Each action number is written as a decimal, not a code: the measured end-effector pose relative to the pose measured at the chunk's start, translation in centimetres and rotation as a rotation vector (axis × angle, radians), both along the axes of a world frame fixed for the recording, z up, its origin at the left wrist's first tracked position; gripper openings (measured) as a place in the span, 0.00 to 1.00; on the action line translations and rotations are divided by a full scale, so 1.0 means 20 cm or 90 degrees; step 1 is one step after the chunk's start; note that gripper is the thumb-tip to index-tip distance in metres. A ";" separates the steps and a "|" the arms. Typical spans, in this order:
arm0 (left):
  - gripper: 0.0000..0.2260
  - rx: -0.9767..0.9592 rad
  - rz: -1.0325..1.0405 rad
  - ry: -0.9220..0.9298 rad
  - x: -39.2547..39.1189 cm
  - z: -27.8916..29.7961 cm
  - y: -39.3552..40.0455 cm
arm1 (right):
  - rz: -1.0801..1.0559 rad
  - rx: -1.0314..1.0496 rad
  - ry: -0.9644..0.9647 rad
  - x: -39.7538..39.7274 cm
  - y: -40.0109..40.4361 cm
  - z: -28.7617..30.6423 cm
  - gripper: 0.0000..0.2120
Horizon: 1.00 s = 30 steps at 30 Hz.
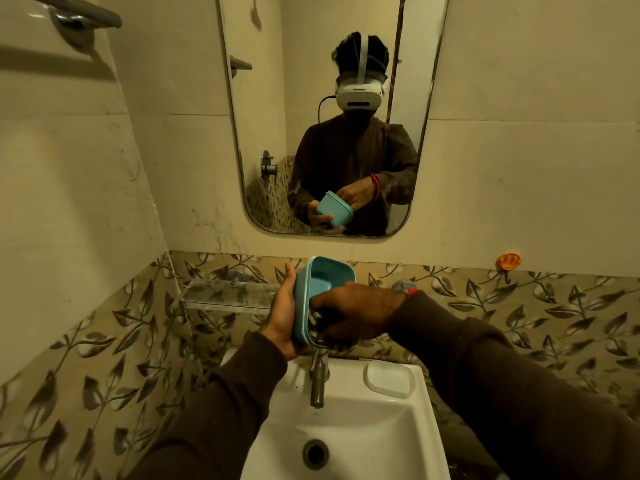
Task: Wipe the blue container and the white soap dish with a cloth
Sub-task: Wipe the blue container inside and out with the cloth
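Note:
My left hand [284, 315] holds the blue container [320, 277] by its outer wall, tipped on its side with the opening facing right, above the tap. My right hand [356, 315] reaches into the opening and grips a dark patterned cloth [317, 322], only a small bit of which shows at the lower rim. The white soap dish [389, 379] lies on the basin's right shoulder, below my right wrist, apart from both hands.
A white basin [349, 434] with a steel tap [318, 379] sits below the hands. A glass shelf [225, 294] juts from the leaf-patterned tiles at the left. A mirror [311, 116] hangs above. An orange hook [508, 261] is on the right wall.

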State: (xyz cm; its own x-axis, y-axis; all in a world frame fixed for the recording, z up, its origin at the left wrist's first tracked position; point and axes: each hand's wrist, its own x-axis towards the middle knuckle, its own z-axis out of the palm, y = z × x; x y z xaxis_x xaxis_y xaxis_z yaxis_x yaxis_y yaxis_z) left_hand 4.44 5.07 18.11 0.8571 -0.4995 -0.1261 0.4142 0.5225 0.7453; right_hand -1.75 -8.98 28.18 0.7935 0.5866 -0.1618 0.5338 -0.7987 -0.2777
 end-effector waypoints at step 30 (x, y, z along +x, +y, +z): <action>0.36 0.085 0.028 0.021 -0.02 0.07 -0.10 | -0.023 -0.269 -0.492 0.03 -0.02 -0.08 0.16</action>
State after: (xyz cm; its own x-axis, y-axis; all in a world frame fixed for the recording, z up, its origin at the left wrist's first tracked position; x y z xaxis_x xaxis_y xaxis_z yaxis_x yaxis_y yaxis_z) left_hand 4.11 3.03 19.54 0.8725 -0.4378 -0.2170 0.4176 0.4376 0.7963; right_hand -1.10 -9.42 26.52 0.7881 0.5709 0.2300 0.4224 -0.7735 0.4725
